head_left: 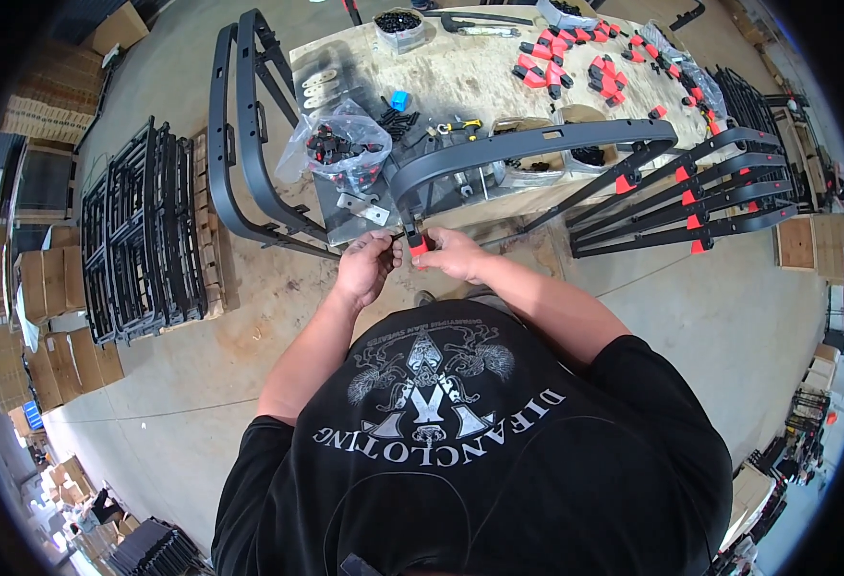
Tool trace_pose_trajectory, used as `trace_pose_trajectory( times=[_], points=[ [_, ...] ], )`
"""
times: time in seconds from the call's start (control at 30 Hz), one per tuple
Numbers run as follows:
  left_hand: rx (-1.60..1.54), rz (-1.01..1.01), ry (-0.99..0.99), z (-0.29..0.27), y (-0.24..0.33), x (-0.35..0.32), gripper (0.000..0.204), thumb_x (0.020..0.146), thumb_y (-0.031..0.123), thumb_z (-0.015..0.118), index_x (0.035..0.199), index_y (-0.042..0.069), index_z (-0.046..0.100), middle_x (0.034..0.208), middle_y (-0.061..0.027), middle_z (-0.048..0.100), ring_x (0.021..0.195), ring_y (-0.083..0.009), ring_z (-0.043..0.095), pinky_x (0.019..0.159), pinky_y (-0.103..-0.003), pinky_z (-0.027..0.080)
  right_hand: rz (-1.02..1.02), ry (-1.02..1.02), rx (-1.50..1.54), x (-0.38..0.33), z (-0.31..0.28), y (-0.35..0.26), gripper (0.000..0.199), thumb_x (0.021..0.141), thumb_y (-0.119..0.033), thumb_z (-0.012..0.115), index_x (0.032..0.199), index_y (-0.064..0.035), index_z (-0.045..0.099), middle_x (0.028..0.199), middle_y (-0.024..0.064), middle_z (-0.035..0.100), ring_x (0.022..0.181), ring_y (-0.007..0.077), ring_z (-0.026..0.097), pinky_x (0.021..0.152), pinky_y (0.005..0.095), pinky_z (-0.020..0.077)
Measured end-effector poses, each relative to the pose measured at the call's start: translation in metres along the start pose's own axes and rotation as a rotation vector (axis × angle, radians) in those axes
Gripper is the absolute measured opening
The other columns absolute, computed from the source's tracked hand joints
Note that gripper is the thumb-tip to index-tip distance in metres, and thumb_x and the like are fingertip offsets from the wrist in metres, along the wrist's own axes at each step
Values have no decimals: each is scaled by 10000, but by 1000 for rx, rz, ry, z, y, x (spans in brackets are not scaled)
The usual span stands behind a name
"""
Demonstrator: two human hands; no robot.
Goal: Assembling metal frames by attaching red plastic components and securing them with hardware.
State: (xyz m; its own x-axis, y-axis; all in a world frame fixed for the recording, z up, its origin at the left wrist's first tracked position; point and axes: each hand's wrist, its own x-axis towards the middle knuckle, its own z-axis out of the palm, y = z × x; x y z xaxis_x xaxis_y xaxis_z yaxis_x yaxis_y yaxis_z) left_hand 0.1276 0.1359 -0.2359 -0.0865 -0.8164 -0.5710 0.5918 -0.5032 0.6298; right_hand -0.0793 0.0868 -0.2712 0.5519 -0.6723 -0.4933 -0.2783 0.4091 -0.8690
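Note:
A dark grey bent metal frame (528, 144) rests across the near edge of the workbench, its near end pointing toward me. At that end sits a red and black plastic clamp (421, 246). My right hand (453, 257) grips this clamp from the right, thumb along its red part. My left hand (368, 265) is closed in a pinch just left of the clamp, beside a small dark piece that I cannot make out. A clear plastic bag (347, 144) of black and red parts and a metal plate (364, 209) lie just beyond my left hand.
Yellow-handled pliers (460, 126), a blue piece (400, 100) and loose red and black clamps (607, 81) lie on the workbench (441, 77). More frames (249, 125) stand left, others (700, 197) lean right. Stacked black frames (148, 230) stand on a pallet at far left.

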Motion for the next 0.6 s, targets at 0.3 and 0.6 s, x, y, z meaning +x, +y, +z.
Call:
trace_pose_trajectory(
  times=[0.3, 0.6],
  points=[
    [-104, -89, -103, -3, -6, 12, 137, 1017, 131, 548, 1094, 32, 604, 911, -58, 654, 778, -160, 617, 735, -295, 517, -26, 12, 256, -12, 3, -11, 395, 829, -95, 770, 1186, 8, 639, 1031, 65, 691, 916, 137, 645, 847, 280, 506],
    [356, 61, 82, 12, -2, 7, 194, 1006, 162, 620, 1049, -22, 660, 856, -52, 672, 723, -126, 604, 637, -265, 489, 177, -18, 242, -19, -1, -22, 432, 847, -212, 751, 1217, -12, 652, 1106, 82, 680, 1032, 162, 615, 945, 300, 453]
  ],
)
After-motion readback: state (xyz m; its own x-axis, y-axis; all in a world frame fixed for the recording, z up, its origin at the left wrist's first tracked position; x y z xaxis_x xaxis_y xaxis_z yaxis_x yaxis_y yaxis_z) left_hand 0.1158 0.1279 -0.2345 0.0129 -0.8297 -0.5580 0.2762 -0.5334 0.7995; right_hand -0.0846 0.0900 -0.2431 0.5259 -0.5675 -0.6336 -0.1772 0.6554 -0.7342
